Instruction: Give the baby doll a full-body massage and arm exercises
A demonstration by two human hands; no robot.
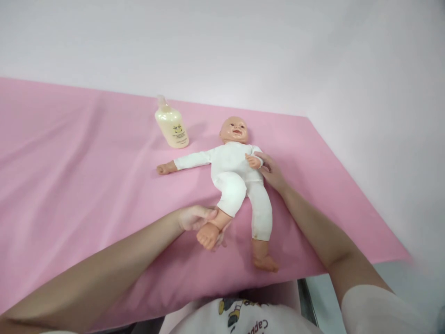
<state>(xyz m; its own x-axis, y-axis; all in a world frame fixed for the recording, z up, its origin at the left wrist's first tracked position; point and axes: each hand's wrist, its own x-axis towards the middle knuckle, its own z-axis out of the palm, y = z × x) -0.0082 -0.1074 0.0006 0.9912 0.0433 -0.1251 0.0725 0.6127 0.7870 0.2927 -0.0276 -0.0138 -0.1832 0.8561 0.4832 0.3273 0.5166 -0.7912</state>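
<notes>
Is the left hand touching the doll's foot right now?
Touching. The head view shows the left hand wrapped around the ankle and foot of the doll, fingers showing behind the foot with no gap.

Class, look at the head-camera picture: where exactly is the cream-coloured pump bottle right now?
The cream-coloured plastic pump bottle stands on the pink cloth, toward the far edge, just left of the head of the baby doll in a white suit.

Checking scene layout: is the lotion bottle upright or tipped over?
Upright. The lotion bottle stands on its base on the pink sheet, pump at the top, beyond the doll.
</notes>
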